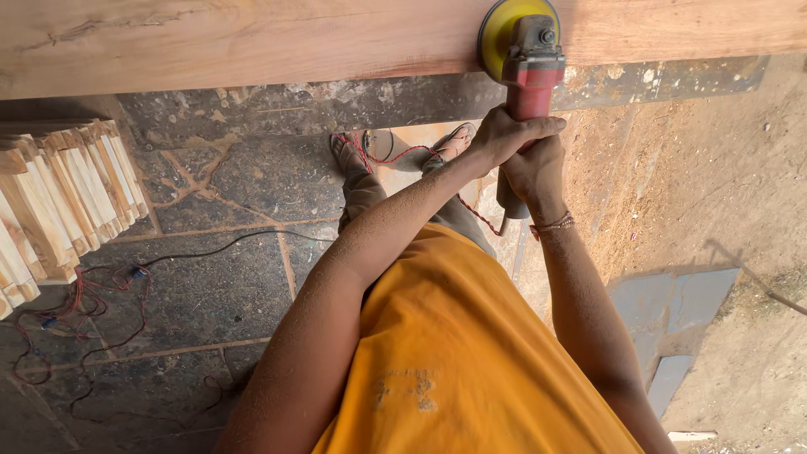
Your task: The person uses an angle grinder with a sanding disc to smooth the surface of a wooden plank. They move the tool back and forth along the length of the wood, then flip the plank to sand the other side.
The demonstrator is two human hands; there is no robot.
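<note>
Both our hands clench one red angle grinder [528,76] — left hand [504,134] high on its body, right hand [535,172] lower on the handle. Its yellow sanding disc [498,34] presses on the wooden plank [252,38] — stacked wood pieces [59,202] sit well apart on the stone floor [218,286].
</note>
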